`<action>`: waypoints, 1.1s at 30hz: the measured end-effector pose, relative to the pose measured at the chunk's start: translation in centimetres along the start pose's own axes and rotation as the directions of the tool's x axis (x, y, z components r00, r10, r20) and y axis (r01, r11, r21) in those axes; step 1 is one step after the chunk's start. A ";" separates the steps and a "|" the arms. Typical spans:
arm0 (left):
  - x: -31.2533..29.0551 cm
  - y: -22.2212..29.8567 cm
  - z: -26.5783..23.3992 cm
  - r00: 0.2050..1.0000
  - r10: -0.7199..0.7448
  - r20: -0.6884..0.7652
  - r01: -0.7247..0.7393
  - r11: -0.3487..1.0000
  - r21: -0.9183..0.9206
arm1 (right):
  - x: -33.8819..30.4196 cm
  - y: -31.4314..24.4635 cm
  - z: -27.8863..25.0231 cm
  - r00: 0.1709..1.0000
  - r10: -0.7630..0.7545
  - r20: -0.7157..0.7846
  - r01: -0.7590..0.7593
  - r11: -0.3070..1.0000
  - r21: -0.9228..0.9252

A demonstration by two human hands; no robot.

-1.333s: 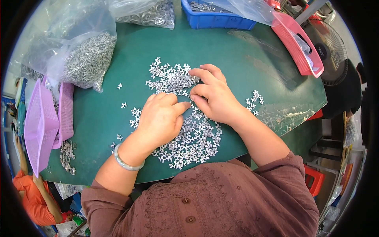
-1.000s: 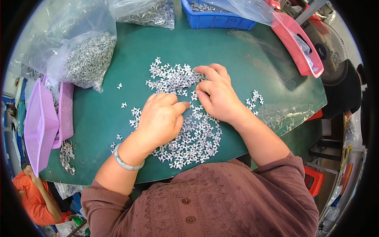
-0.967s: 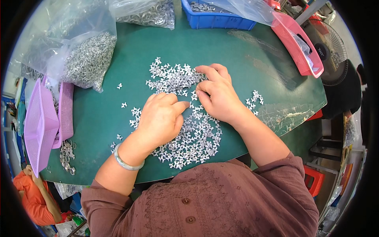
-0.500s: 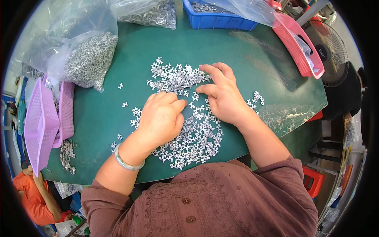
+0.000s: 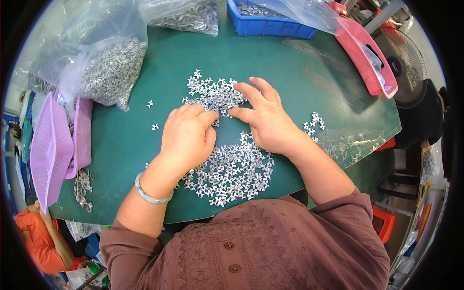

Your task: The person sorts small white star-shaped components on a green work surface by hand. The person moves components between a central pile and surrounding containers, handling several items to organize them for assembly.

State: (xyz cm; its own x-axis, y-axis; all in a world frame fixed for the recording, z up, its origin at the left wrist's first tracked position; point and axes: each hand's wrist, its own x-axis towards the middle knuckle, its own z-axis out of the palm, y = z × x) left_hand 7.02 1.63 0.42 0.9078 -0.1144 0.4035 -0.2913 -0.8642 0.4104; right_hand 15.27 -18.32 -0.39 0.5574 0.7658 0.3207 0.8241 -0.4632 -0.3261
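Observation:
Small silvery metal pieces lie on the green tabletop (image 5: 270,55) in a far pile (image 5: 215,93) and a near pile (image 5: 232,169). At the far pile's near left edge is my left hand (image 5: 186,133), its fingers curled under; whatever they hold is hidden. My right hand (image 5: 268,118) reaches over the right side of the same pile. Its fingers and thumb are spread, and the fingertips touch or hover just above the pieces. A bangle (image 5: 151,191) circles my left wrist. Off to the right sits a small cluster of the same pieces (image 5: 314,124).
A clear bag of small metal pieces (image 5: 113,72) and purple baskets (image 5: 52,150) stand at left, with loose ring-shaped parts (image 5: 83,191) nearby. Along the far side are a blue bin (image 5: 273,28) and a pink basket (image 5: 355,58). Beyond are a fan (image 5: 406,67) and a person in orange (image 5: 43,241).
My left hand has moved left and slightly away from me. The right hand has shifted left over the far pile. Pieces between the two piles have gone, leaving a wider gap.

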 end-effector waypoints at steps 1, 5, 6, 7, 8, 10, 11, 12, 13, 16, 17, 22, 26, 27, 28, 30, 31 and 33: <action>0.0 0.0 0.0 1.000 -0.003 -0.001 0.003 1.000 0.001 | 0.0 0.1 -0.1 1.000 -0.003 0.001 0.003 1.000 0.001; 0.0 0.1 0.0 1.000 0.020 0.019 -0.020 1.000 0.003 | 0.2 0.1 -0.4 0.999 -0.042 0.016 0.041 0.997 0.071; 0.0 0.1 0.0 1.000 0.017 0.021 -0.018 1.000 0.011 | 0.3 -0.1 -0.3 1.000 -0.024 0.004 0.023 0.996 0.085; 0.0 0.1 0.0 1.000 0.016 0.021 -0.016 1.000 0.011 | 0.3 -0.2 -0.2 1.000 -0.024 0.005 0.024 0.996 0.087; 0.0 0.1 0.0 1.000 0.009 0.021 -0.009 1.000 0.015 | 0.4 -0.3 -0.1 0.999 -0.020 0.025 0.019 0.999 0.046; -0.1 0.0 -0.1 1.000 -0.001 0.020 0.001 1.000 0.019 | 0.5 -0.5 -0.2 0.999 -0.017 0.046 0.017 1.000 0.005; -0.1 0.0 -0.2 1.000 -0.010 0.028 0.009 1.000 0.023 | 0.5 -0.5 -0.5 0.998 -0.034 0.054 0.033 0.999 0.033; -0.1 0.0 -0.2 0.999 -0.019 0.035 0.018 0.999 0.027 | 0.5 -0.5 -0.7 0.997 -0.052 0.061 0.048 0.997 0.061; -0.1 0.0 -0.2 0.999 -0.017 0.034 0.017 1.000 0.027 | 0.4 -0.3 -0.6 0.997 -0.051 0.060 0.048 0.997 0.060; 0.0 0.0 -0.2 0.999 -0.007 0.047 0.007 1.000 -0.008 | 0.4 0.3 -0.3 0.998 -0.058 0.003 0.057 0.990 0.131; 0.0 0.0 -0.2 0.998 0.011 0.064 -0.009 0.999 -0.031 | 0.5 0.3 -0.2 0.999 -0.020 -0.038 0.024 0.995 0.092; 0.0 0.1 -0.4 0.991 0.080 0.106 -0.072 0.994 -0.082 | 0.4 0.7 -0.2 0.999 -0.009 -0.046 0.011 0.999 0.052; 0.0 0.0 0.0 0.996 0.069 0.054 -0.063 0.994 -0.092 | 0.5 0.7 -0.1 0.997 -0.010 -0.077 0.018 0.994 0.109; 0.0 0.0 0.1 0.998 0.057 0.016 -0.055 0.994 -0.097 | 0.5 0.7 0.0 0.994 0.004 -0.112 0.007 0.995 0.104; 0.0 0.0 0.2 0.998 0.057 0.016 -0.055 0.994 -0.097 | 0.4 0.7 0.0 0.994 0.005 -0.111 0.007 0.995 0.104; 0.0 0.0 0.2 0.999 0.052 -0.006 -0.052 0.995 -0.085 | 0.2 0.7 -0.1 0.999 0.009 -0.053 -0.005 0.996 0.084; 0.0 0.0 0.2 0.999 0.052 -0.006 -0.052 0.995 -0.085 | 0.2 0.7 -0.1 0.999 0.009 -0.053 -0.005 0.996 0.084; 0.0 0.1 0.1 0.999 0.042 0.017 -0.041 0.997 -0.062 | 0.2 0.7 -0.3 0.998 0.007 -0.063 0.000 0.994 0.107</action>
State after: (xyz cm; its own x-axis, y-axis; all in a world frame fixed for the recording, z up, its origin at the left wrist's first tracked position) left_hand 7.03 1.51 0.33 0.8997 -0.1594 0.4063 -0.3466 -0.8267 0.4432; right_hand 15.97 -18.59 -0.30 0.5684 0.7330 0.3737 0.8083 -0.4129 -0.4197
